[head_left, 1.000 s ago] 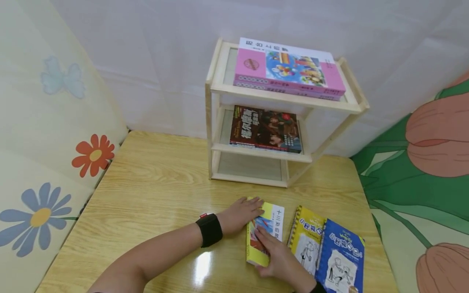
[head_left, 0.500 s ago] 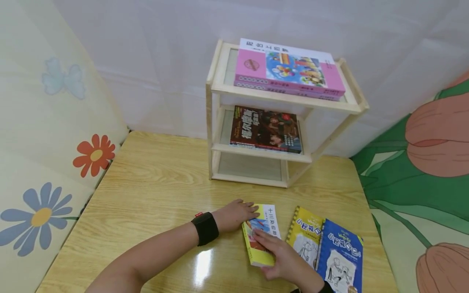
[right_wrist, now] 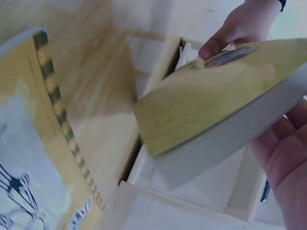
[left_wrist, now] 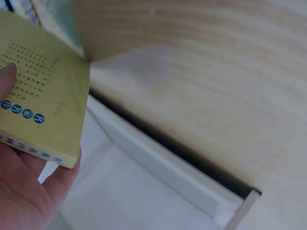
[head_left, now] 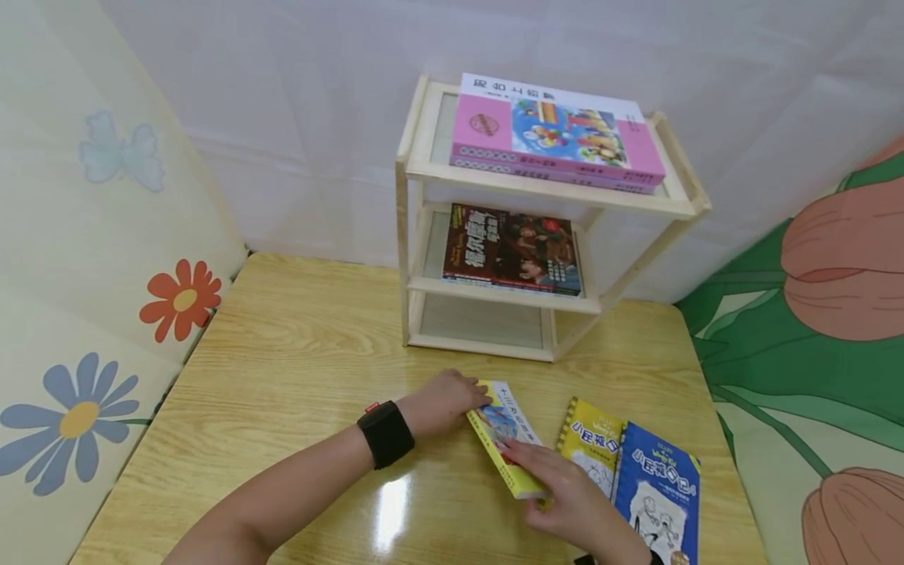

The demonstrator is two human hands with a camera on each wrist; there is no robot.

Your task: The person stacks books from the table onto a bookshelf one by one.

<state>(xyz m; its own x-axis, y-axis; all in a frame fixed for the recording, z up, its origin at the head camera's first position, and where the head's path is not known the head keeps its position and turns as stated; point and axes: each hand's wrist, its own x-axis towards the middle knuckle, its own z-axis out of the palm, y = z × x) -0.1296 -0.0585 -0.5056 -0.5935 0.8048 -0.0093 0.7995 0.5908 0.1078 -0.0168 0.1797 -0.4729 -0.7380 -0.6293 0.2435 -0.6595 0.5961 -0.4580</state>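
Note:
Both hands hold one thick yellow paperback book (head_left: pixel 503 424), with a white strip and a colour picture on its cover. It is tilted, spine toward the left, in front of the shelf. The left hand (head_left: pixel 439 404) grips its far left corner; the right hand (head_left: pixel 561 488) grips its near right end, thumb underneath and fingers over the cover. In the left wrist view the yellow back cover of the book (left_wrist: pixel 48 81) shows printed text, with a thumb on it. The right wrist view shows the page edges below the back cover, between the two hands.
A three-tier wooden shelf (head_left: pixel 551 188) stands at the back, with pink books (head_left: pixel 487 129) on top and dark-covered books (head_left: pixel 519 247) on the middle tier. Right of the hands lie a yellow book (head_left: pixel 589 443) and a blue book (head_left: pixel 657 494), side by side on the wooden table (head_left: pixel 304 369).
The yellow paperback has been tilted up and turned, its near end swinging right so its spine now shows. The left hand has shifted slightly left, the right hand rightward with the book.

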